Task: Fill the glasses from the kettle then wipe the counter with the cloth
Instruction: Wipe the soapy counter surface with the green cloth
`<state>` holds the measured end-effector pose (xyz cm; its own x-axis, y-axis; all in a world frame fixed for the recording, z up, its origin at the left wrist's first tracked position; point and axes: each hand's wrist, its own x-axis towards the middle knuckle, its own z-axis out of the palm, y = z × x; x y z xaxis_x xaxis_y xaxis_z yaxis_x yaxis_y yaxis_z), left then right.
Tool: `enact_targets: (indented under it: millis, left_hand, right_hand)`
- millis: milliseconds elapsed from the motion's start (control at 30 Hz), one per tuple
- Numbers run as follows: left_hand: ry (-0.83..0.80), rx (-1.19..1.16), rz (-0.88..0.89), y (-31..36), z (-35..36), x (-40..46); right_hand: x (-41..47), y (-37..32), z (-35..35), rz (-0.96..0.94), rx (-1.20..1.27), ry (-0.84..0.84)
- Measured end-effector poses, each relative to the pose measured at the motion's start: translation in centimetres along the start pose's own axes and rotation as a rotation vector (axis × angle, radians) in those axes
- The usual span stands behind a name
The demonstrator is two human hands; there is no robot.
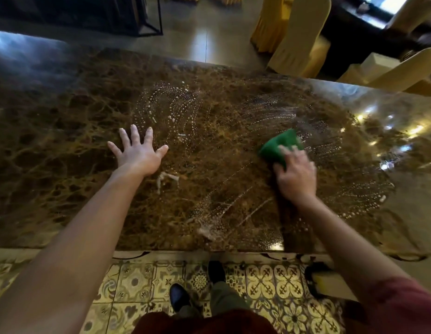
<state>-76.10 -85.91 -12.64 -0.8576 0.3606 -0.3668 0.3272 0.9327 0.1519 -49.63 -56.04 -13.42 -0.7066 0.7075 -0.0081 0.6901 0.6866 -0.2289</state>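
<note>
A dark brown marble counter (65,131) fills the view, streaked with arcs of water droplets (171,109) and wet smears. My right hand (296,177) presses a folded green cloth (279,144) flat on the counter right of centre, fingers on top of it. My left hand (137,150) rests palm down on the counter left of centre, fingers spread, holding nothing. No glasses or kettle are in view.
Chairs in yellow covers (299,37) stand beyond the counter's far edge at the right. A dark metal frame (151,22) stands on the floor at the far left. Patterned floor tiles (262,283) and my shoes (178,297) show below the near edge.
</note>
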Motion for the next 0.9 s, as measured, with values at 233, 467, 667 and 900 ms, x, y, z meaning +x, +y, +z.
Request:
enact_targets:
  millis: [233, 467, 667, 900]
  left_hand:
    - [0.015, 0.017, 0.008, 0.1, 0.4, 0.0]
    - [-0.003, 0.014, -0.001, 0.0, 0.1, -0.1]
    - [0.013, 0.017, 0.019, -0.1, 0.3, -0.2]
    - [-0.006, 0.011, 0.004, 0.1, 0.0, -0.2]
  right_hand:
    - [-3.0, -8.7, 2.4, -0.004, 0.037, 0.001]
    - [-14.4, -12.7, 4.3, -0.631, 0.015, -0.110]
    - [-5.5, -1.0, 1.1, -0.091, -0.020, -0.017]
    - [-3.6, -5.8, 1.4, 0.016, 0.026, -0.033]
